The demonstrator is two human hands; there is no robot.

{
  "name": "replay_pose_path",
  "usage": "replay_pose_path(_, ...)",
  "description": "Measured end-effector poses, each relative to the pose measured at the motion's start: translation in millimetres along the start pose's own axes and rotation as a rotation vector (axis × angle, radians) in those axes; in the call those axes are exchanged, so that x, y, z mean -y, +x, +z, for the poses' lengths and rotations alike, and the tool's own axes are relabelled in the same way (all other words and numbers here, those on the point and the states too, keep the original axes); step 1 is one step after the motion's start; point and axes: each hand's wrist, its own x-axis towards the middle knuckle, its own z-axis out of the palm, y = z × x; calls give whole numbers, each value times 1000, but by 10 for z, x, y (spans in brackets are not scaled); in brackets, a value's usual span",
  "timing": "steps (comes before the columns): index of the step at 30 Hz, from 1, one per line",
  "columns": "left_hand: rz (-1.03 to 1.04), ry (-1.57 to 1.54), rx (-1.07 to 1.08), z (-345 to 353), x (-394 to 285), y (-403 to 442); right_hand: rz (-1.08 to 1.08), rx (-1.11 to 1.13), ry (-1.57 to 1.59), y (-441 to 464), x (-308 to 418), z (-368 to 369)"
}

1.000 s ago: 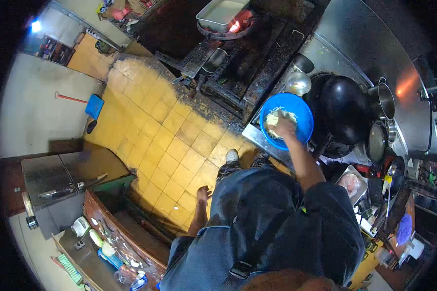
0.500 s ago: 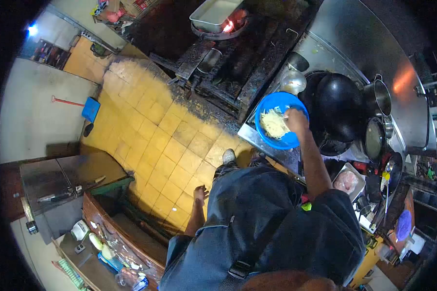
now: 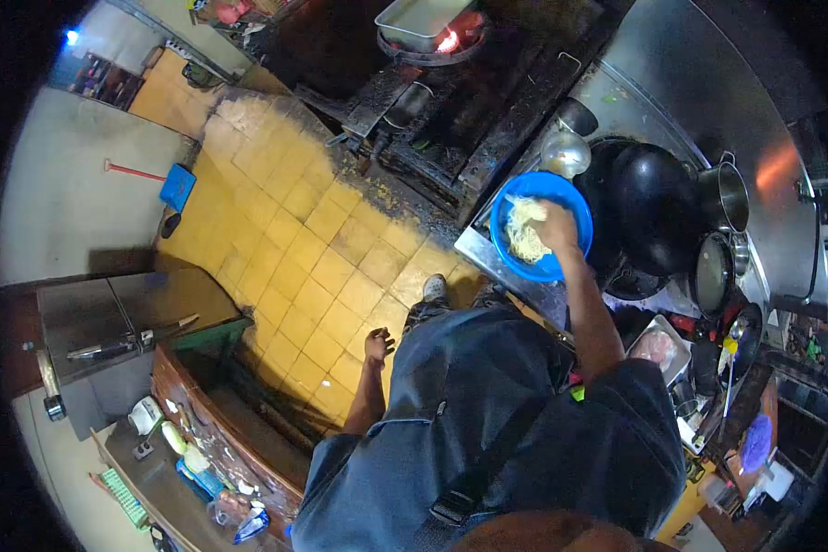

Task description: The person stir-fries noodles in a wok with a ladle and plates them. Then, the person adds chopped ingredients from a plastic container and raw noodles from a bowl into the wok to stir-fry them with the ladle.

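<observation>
My right hand (image 3: 554,227) reaches down into a blue plastic basin (image 3: 580,198) on the stove's metal edge. Its fingers are closed into a heap of pale yellow strands (image 3: 524,232), like noodles or fine shreds; the fingertips are partly hidden and blurred. The strands lie in the left half of the basin. My left hand (image 3: 378,346) hangs beside my body over the tiled floor, fingers loosely apart, holding nothing.
A ladle-like metal bowl (image 3: 566,153) and a black wok (image 3: 655,196) sit beside the basin. Fire glows under a metal tray (image 3: 423,20) on the sooty stove. Metal pots (image 3: 724,197) stand right of the wok. A wooden cabinet (image 3: 216,414) is at lower left.
My right hand has shifted slightly left over the strands, which now look looser and more spread up the basin's side. The left hand still hangs. The whole view has shifted a little.
</observation>
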Motion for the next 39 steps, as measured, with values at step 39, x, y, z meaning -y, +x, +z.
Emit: replay_pose_path(39,94,290,59,-210,381,29,-27,-34,199,-21,-722,429)
